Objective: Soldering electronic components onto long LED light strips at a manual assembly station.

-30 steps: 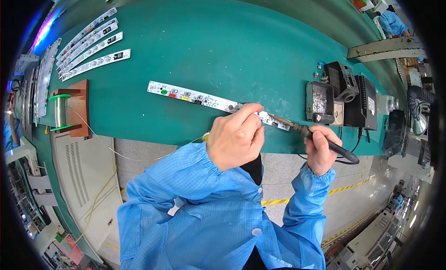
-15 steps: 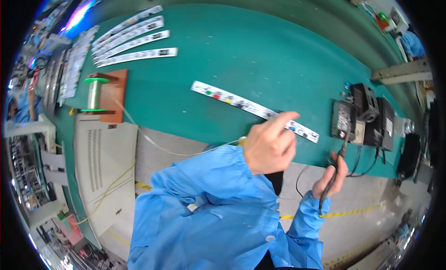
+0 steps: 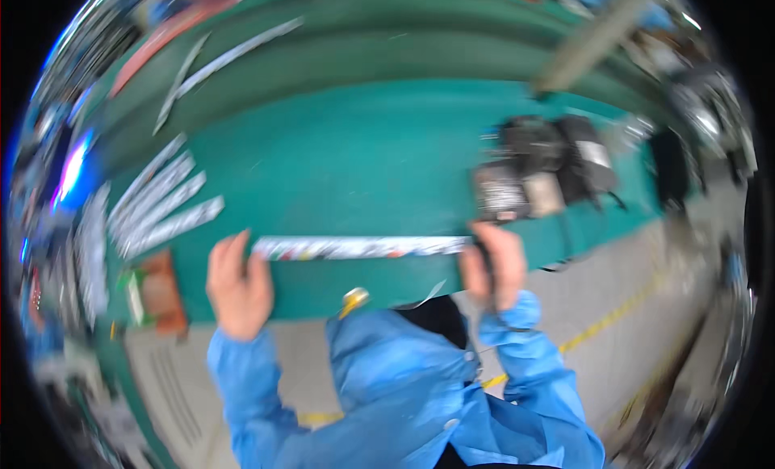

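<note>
A white strip circuit board (image 3: 363, 247) with small coloured parts lies level across the green mat. At its left end is my left hand (image 3: 240, 290), thumb and forefinger at the tip. Motion blur hides whether they pinch it. My right hand (image 3: 502, 263) is at the strip's right end, closed round a dark soldering iron (image 3: 487, 267) that is partly hidden by the fingers. Whether these fingers also touch the strip cannot be told. A small yellow-and-white piece (image 3: 353, 299), too blurred to name, shows near the mat's front edge.
Several white strip boards (image 3: 173, 225) fan out at left, above a solder spool on a brown stand (image 3: 165, 291). Black boxy units (image 3: 533, 146) with cables stand at right. Two more strips (image 3: 238, 56) lie at the back. A grey post (image 3: 593, 41) rises at back right.
My view has turned, so the strip now appears level. My left hand has moved from the strip's right part to its left end. My right hand has come up to its right end with the soldering iron.
</note>
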### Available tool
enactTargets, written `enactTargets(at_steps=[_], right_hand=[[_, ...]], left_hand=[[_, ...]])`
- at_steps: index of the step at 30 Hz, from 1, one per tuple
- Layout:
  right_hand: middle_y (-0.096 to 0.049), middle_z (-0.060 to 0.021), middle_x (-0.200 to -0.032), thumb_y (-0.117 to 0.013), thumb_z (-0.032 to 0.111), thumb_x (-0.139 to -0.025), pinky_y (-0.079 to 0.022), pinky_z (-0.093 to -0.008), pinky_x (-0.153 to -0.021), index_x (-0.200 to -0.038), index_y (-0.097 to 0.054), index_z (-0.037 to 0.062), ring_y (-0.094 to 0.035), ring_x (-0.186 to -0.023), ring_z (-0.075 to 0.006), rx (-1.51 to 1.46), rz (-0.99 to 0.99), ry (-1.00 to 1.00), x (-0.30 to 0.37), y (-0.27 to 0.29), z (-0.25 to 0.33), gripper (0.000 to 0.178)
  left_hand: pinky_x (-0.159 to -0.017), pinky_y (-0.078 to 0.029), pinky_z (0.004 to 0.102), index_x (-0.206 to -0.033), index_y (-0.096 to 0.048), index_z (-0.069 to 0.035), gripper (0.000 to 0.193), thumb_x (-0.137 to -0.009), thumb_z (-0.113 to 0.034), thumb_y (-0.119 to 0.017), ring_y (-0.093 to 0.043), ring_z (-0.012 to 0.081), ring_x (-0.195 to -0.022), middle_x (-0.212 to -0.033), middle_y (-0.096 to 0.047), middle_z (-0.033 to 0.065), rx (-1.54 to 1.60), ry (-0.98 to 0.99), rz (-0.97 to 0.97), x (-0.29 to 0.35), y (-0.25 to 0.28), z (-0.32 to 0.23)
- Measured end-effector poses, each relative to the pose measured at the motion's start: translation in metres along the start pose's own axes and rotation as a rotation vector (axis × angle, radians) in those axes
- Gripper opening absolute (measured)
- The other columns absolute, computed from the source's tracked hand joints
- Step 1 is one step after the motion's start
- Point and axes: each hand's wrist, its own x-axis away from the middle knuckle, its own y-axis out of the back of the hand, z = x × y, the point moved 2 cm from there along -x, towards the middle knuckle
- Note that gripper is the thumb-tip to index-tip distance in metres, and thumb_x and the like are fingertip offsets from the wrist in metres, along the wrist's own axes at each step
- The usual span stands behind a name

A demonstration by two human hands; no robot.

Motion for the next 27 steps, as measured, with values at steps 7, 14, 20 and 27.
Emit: enactTargets(at_steps=[7, 14, 20, 27], right_hand=[[-0.064, -0.0121, -0.093, -0.068, -0.004, -0.066, -0.045, -0.0347, -0.072, -0.112, -0.06, 0.0037, -0.062, -0.081, -0.0275, -0.092, -0.032, 0.011, -0.004, 0.009, 0.005, 0.047], [-0.063, -0.0122, -0.09, -0.07, -0.004, -0.067, -0.046, -0.0349, -0.073, -0.11, -0.062, 0.0033, -0.061, -0.08, -0.0277, -0.121, -0.062, 0.034, -0.002, 0.014, 0.0, 0.044], [-0.062, -0.0139, -0.088, -0.071, -0.006, -0.067, -0.049, -0.0378, -0.074, -0.109, -0.061, 0.0033, -0.062, -0.079, -0.0301, -0.172, -0.034, 0.018, 0.001, 0.01, 0.004, 0.044], [-0.061, -0.0152, -0.082, -0.07, -0.01, -0.068, -0.049, -0.0365, -0.064, -0.099, -0.063, 0.0031, -0.061, -0.073, -0.0311, -0.229, -0.128, -0.042, 0.002, 0.009, -0.003, 0.034]], left_hand=[[-0.06, -0.042, 0.0263, -0.1, -0.061, 0.006, 0.018, -0.086, -0.005, -0.06, -0.049, 0.0141, -0.066, -0.083, -0.054, 0.0081, 0.146, 0.126, 0.089, 0.01, -0.001, 0.013], [-0.057, -0.04, 0.027, -0.096, -0.062, 0.005, 0.015, -0.085, -0.004, -0.06, -0.047, 0.0123, -0.062, -0.08, -0.054, 0.0074, 0.184, 0.058, 0.045, 0.002, -0.014, 0.009], [-0.055, -0.039, 0.0269, -0.094, -0.063, 0.004, 0.013, -0.084, -0.004, -0.062, -0.046, 0.0118, -0.061, -0.077, -0.054, 0.0062, 0.15, 0.079, 0.051, 0.004, -0.005, 0.013], [-0.061, -0.046, 0.0217, -0.096, -0.064, 0.002, 0.014, -0.091, -0.01, -0.061, -0.058, 0.0092, -0.07, -0.084, -0.063, 0.0053, 0.401, 0.28, -0.039, 0.013, -0.01, 0.021]])
